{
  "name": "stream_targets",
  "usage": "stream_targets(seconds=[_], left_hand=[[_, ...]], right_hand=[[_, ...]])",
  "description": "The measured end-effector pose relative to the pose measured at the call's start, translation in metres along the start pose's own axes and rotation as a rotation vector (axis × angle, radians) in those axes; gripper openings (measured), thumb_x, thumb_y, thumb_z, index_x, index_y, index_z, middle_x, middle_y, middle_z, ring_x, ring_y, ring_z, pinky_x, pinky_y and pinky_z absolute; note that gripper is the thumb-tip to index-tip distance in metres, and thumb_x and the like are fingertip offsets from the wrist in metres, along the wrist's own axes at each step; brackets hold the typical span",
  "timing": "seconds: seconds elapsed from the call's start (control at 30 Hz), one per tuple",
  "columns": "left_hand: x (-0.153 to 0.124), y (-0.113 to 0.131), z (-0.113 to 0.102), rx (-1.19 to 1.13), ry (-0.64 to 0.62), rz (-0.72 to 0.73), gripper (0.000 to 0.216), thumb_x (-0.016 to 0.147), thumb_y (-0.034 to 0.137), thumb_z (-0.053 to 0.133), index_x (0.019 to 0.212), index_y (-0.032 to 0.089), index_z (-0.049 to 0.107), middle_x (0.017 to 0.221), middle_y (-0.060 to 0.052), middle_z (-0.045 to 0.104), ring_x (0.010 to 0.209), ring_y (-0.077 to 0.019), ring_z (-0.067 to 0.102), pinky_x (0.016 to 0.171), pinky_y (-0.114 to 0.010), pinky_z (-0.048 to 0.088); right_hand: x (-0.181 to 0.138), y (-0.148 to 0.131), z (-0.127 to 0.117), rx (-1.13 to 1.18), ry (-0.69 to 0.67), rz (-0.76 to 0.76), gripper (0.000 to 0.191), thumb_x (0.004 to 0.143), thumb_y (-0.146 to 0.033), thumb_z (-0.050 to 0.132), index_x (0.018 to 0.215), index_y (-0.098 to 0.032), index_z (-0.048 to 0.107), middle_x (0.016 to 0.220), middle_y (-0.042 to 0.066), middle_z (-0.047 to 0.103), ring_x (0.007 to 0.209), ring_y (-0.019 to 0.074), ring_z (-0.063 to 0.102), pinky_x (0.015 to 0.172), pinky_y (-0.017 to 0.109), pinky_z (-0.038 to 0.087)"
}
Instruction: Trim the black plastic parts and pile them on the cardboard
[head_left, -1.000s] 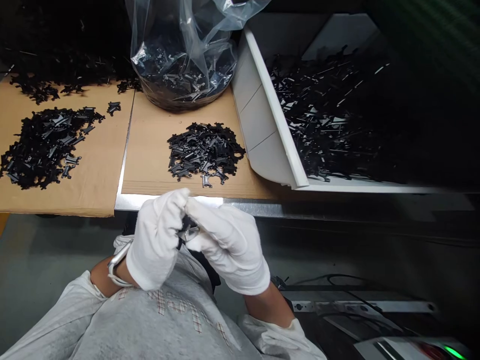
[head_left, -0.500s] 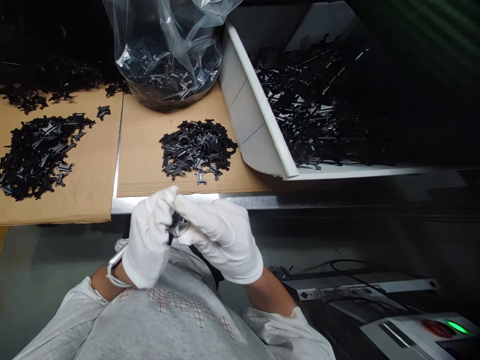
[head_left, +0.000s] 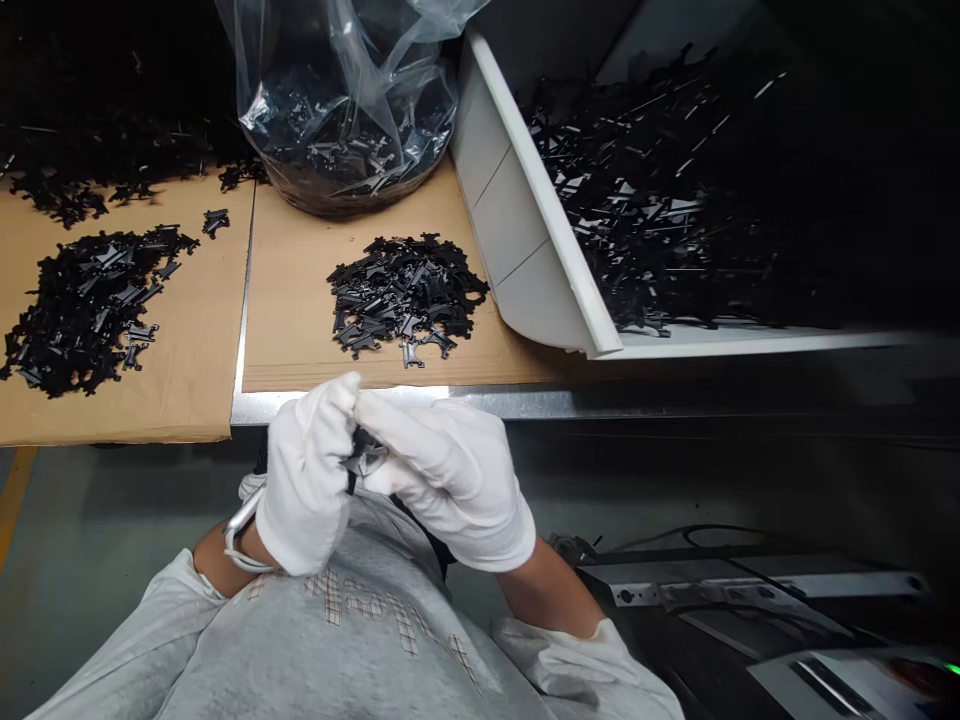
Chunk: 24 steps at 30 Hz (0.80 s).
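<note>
My left hand (head_left: pixel 309 475) and my right hand (head_left: pixel 454 475), both in white gloves, meet in front of my chest at the table's front edge. Between their closed fingers is a small black plastic part (head_left: pixel 365 455), mostly covered by the gloves. Both hands grip it, fingertips touching. Just beyond them, on the cardboard, lies a pile of small black plastic parts (head_left: pixel 409 290). Another heap of such parts (head_left: pixel 94 305) spreads to the left.
A clear plastic bag (head_left: pixel 349 130) of black parts stands behind the middle pile. To the right, a white bin (head_left: pixel 536 210) holds many more. Cardboard (head_left: pixel 292 330) covers the metal-edged table (head_left: pixel 517 403). Below right sits a metal frame (head_left: pixel 750 585) with cables.
The whole view has shifted slightly, so things sit a little further right. My hands keep nearly the same grip on the small black part.
</note>
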<state>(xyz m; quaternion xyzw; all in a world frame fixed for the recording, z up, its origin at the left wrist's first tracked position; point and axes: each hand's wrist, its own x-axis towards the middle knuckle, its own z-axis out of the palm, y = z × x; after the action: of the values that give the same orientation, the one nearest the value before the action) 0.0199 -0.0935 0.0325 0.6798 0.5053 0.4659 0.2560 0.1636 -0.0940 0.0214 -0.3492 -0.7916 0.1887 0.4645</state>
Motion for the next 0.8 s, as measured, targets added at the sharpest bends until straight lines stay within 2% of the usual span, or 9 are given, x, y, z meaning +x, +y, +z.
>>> stream_targets(seconds=[0.13,0.23,0.33,0.5,0.57,0.67,0.8], left_hand=[[-0.001,0.000,0.000,0.066,0.011,0.041,0.029,0.096,0.019,0.036,0.101,0.018,0.065,0.093,-0.006,0.075,0.086,-0.0132,0.071,0.076,-0.020,0.056],[-0.003,-0.002,0.001,0.104,0.028,0.085,0.029,0.096,0.015,0.036,0.103,0.018,0.064,0.093,-0.006,0.075,0.086,-0.0133,0.071,0.076,-0.020,0.056],[-0.005,-0.005,0.000,0.167,0.040,0.176,0.031,0.093,0.008,0.037,0.111,0.019,0.061,0.095,-0.005,0.075,0.087,-0.0128,0.070,0.078,-0.019,0.055],[-0.006,-0.008,-0.005,0.244,-0.031,0.366,0.044,0.088,0.005,0.046,0.128,0.021,0.052,0.106,-0.006,0.072,0.096,-0.0147,0.068,0.087,-0.021,0.053],[-0.006,-0.007,-0.004,0.262,-0.012,0.355,0.044,0.087,0.004,0.046,0.128,0.021,0.051,0.105,-0.006,0.072,0.096,-0.0145,0.068,0.087,-0.021,0.053],[-0.008,-0.008,0.002,0.251,0.086,0.277,0.037,0.088,0.002,0.046,0.119,0.021,0.055,0.095,-0.003,0.072,0.086,-0.0130,0.069,0.078,-0.019,0.054],[-0.013,-0.013,0.009,0.140,0.149,0.228,0.024,0.093,0.010,0.045,0.109,0.020,0.058,0.084,-0.002,0.071,0.073,-0.0134,0.069,0.067,-0.022,0.056]], right_hand=[[-0.001,0.000,0.000,-0.032,-0.035,0.028,0.046,0.098,-0.045,0.038,0.139,-0.028,0.049,0.067,0.001,0.067,0.065,0.0171,0.066,0.067,0.029,0.057],[-0.002,0.000,-0.001,-0.030,-0.025,0.020,0.047,0.098,-0.044,0.039,0.143,-0.030,0.044,0.066,0.000,0.067,0.065,0.0170,0.066,0.069,0.029,0.057],[-0.002,0.001,-0.002,-0.038,-0.022,-0.013,0.049,0.097,-0.039,0.044,0.144,-0.028,0.041,0.069,0.001,0.068,0.064,0.0176,0.066,0.066,0.029,0.055],[0.002,0.000,-0.008,-0.071,-0.043,-0.059,0.046,0.095,-0.036,0.049,0.139,-0.023,0.049,0.069,0.000,0.068,0.060,0.0161,0.063,0.059,0.028,0.050],[0.003,-0.001,-0.010,-0.079,-0.049,-0.065,0.045,0.095,-0.036,0.049,0.137,-0.022,0.051,0.066,0.000,0.066,0.059,0.0155,0.061,0.057,0.028,0.048],[0.003,-0.002,-0.009,-0.089,-0.051,-0.046,0.045,0.097,-0.036,0.046,0.140,-0.024,0.048,0.062,-0.001,0.063,0.056,0.0148,0.060,0.054,0.027,0.047],[0.001,-0.002,-0.004,-0.004,0.002,-0.022,0.046,0.098,-0.037,0.044,0.143,-0.027,0.044,0.069,0.000,0.066,0.058,0.0136,0.061,0.055,0.026,0.048]])
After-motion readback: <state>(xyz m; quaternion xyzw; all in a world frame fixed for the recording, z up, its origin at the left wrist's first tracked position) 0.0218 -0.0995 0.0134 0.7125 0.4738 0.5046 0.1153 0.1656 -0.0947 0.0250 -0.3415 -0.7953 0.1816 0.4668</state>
